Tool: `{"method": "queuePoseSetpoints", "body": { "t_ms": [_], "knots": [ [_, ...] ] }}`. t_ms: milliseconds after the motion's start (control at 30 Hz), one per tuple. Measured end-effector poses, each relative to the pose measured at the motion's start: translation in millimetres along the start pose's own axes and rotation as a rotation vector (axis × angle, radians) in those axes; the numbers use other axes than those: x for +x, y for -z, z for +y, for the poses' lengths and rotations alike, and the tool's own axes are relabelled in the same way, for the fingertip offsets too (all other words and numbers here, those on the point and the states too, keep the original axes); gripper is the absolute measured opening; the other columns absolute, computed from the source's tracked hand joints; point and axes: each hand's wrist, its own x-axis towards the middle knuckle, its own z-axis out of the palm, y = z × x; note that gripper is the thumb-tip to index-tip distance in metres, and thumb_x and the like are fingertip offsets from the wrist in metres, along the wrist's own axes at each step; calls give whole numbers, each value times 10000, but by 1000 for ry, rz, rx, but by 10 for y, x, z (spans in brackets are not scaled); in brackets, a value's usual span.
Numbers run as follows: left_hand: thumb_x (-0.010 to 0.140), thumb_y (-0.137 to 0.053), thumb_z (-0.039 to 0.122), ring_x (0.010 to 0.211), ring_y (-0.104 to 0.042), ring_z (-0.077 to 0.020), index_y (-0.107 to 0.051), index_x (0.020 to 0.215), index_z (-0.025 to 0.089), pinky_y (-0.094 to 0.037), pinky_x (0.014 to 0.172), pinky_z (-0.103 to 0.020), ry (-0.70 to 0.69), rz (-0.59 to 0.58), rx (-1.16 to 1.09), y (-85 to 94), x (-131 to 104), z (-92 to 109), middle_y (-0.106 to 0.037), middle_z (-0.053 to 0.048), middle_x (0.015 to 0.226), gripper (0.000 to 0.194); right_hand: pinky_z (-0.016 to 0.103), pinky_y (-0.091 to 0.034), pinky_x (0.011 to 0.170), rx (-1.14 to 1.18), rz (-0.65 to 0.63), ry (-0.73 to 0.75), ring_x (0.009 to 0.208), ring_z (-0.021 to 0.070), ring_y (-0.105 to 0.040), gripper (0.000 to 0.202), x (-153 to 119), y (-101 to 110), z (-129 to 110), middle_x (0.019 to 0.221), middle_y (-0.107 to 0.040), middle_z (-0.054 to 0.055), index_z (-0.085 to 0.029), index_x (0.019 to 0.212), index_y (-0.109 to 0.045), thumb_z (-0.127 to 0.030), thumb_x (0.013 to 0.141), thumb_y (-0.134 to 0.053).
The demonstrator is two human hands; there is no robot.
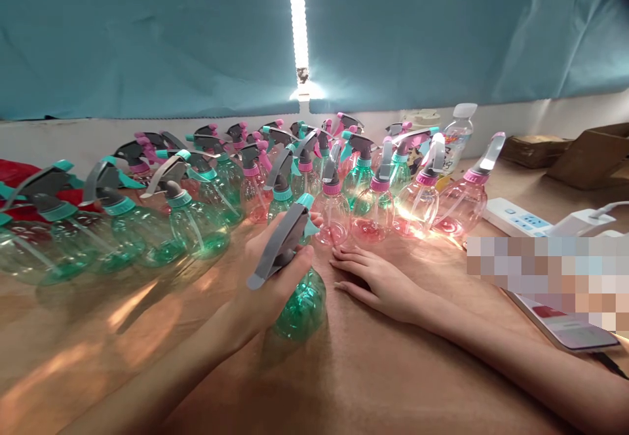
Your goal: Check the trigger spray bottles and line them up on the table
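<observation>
My left hand (275,271) is wrapped round the neck of a green spray bottle (302,307) with a grey and teal trigger head. That bottle is near the middle of the wooden table (383,376), and whether its base touches the wood I cannot tell. To its right, my right hand (366,278) lies palm down on the table with fingers stretched out, holding nothing. Just beyond those fingertips stands a pink spray bottle (332,215). Another green spray bottle (199,225) stands to the left of my left hand.
Several more green and pink spray bottles crowd the back and left. A drink bottle (457,137) stands behind them. A power strip (515,215) with a white plug (577,222), a phone (565,323) and a brown box (590,156) are at right. A lit strip lamp (297,22) hangs before blue cloth.
</observation>
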Motion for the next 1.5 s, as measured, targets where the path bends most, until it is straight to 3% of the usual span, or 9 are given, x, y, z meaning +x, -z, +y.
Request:
{"method": "queuePoseSetpoints", "body": {
  "t_ms": [133,300,467,600,700,933,1200,1500],
  "knots": [
    [849,-519,272,793,-601,-185,-591,955,226,-491,690,-315,-9,9,20,8,0,14,-619,-8,793,137,495,-446,1049,0,-5,-2,1253,280,-527,396,-4,8,-8,1301,-618,134,-167,1289,-581,-371,958,-505],
    [844,-550,275,732,-591,-173,-599,1040,236,-485,683,-321,-15,-30,-73,14,10,-41,-625,1,796,205,491,-453,1040,7,4,-11,1239,271,-539,377,-12,9,-12,1299,-621,118,-199,1285,-587,-365,955,-511],
    [814,-542,235,809,-600,-168,-579,1088,227,-493,727,-315,-12,-34,-115,4,23,-7,-653,-21,990,277,486,-449,1045,4,-5,-14,1246,269,-534,381,-17,1,-4,1303,-620,114,-197,1287,-587,-363,953,-513],
    [800,-533,250,750,-603,-183,-549,853,221,-467,642,-315,8,-37,-82,19,20,13,-612,2,780,63,499,-437,1056,-7,-11,-26,1253,276,-529,383,-23,2,-6,1315,-611,120,-186,1289,-586,-357,957,-504],
    [783,-521,245,685,-579,-177,-491,742,223,-436,593,-308,1,-41,-35,45,19,4,-555,21,672,56,507,-438,1053,3,-2,-21,1260,279,-523,382,-27,1,-5,1318,-609,113,-208,1294,-584,-364,954,-510],
    [766,-489,173,599,-468,-132,-562,794,227,-376,570,-288,-34,-54,17,74,19,6,-535,30,699,95,501,-439,1054,-10,-13,-20,1252,273,-530,385,-31,-7,4,1328,-603,105,-209,1302,-576,-364,957,-504],
    [784,-525,229,536,-382,-129,-445,727,236,-326,528,-294,-22,-55,-41,65,-1,4,-439,42,645,99,485,-442,1055,-16,-17,-27,1256,269,-524,383,-26,0,-2,1328,-602,113,-188,1289,-586,-364,958,-504],
    [807,-503,217,602,-452,-140,-504,816,229,-410,610,-310,-82,-45,-50,33,26,-17,-455,35,690,15,486,-431,1065,-28,-25,-26,1269,270,-512,395,-22,-1,2,1344,-591,118,-169,1294,-580,-367,962,-495]
  ]
}}
